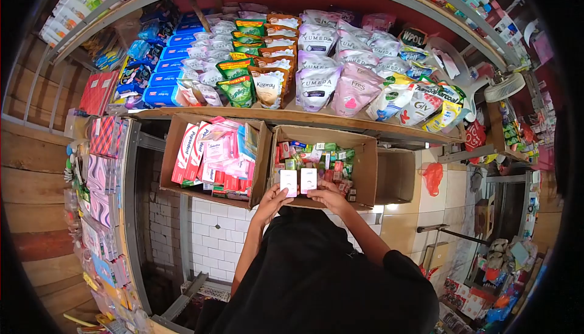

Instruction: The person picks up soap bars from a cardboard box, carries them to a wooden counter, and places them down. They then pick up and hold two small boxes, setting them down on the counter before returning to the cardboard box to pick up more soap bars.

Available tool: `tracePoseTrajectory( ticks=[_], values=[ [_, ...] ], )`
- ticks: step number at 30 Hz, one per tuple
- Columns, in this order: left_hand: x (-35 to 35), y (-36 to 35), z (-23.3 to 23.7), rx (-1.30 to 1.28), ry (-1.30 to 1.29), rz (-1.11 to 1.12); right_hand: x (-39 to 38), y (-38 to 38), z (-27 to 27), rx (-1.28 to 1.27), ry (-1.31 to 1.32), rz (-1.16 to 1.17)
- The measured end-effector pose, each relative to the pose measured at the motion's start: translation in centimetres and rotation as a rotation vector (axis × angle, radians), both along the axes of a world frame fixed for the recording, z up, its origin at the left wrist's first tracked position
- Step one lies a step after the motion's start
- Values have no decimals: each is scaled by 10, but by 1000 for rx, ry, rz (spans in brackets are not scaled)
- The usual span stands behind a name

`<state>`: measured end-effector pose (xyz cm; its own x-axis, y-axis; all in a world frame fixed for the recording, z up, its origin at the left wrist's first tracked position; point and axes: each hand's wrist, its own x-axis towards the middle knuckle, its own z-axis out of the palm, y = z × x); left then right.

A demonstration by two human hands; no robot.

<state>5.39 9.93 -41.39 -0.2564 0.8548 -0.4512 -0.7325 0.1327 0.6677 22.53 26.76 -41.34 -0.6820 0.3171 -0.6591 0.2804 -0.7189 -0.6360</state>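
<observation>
One head-worn fisheye camera looks forward and down, near the cardboard box (365, 176) below the shelf (292, 117).

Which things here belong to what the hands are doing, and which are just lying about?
In hand: left hand, first small white carton; right hand, second small white carton; open brown cardboard box of small packets beneath.
Lying about: brown cardboard box of pink toothpaste packs; white and pink plastic pouches; wooden shelf; white fan.
</observation>
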Motion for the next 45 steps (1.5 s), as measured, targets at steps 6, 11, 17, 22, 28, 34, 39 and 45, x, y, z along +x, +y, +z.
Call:
tracePoseTrajectory(
  ticks=[6,11,17,22,28,34,39,45],
  values=[
    [8,-21,18,32,31,16,10,-26,31,-26,63,-10],
    [19,-41,25,27,49,37,14,-37,46,73,100,100],
    [32,-63,39,9,74,125,8,-42,60,100,141,240],
    [54,-77,52,-2,87,246,3,-39,61,79,161,378],
    [102,-94,62,24,30,508,-9,-40,67,31,194,550],
    [144,-128,64,6,2,764,-22,-62,59,-19,230,754],
    [176,-161,72,-11,3,991,-34,-100,58,-29,236,952],
    [209,-210,73,-2,-11,1242,-47,-165,70,-29,232,1157]
  ],
)
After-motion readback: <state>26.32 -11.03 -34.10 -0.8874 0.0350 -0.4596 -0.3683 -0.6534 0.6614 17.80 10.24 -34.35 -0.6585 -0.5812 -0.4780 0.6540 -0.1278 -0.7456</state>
